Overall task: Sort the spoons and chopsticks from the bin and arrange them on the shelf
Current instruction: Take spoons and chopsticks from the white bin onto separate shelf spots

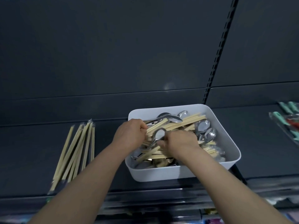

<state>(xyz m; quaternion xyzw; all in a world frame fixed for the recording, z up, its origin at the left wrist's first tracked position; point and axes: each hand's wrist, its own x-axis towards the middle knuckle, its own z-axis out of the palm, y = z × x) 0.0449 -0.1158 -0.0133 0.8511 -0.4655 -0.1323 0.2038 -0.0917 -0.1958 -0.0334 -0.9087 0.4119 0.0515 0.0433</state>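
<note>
Though jumbled — spoons (204,125), chopsticks (192,118) in bin (161,174)

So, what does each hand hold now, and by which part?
The left hand pinches chopsticks by one end. The right hand is curled in the bin; its hold cannot be told.

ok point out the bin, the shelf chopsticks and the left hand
bin (155,173): head view, front wall
shelf chopsticks (77,151): head view, middle of the pile
left hand (129,135): head view, back of the hand

Teal-handled packets (290,110) cut off at right edge, right hand (179,141) with fingers (189,135) apparently buried among chopsticks (191,120) — grip hidden
</note>
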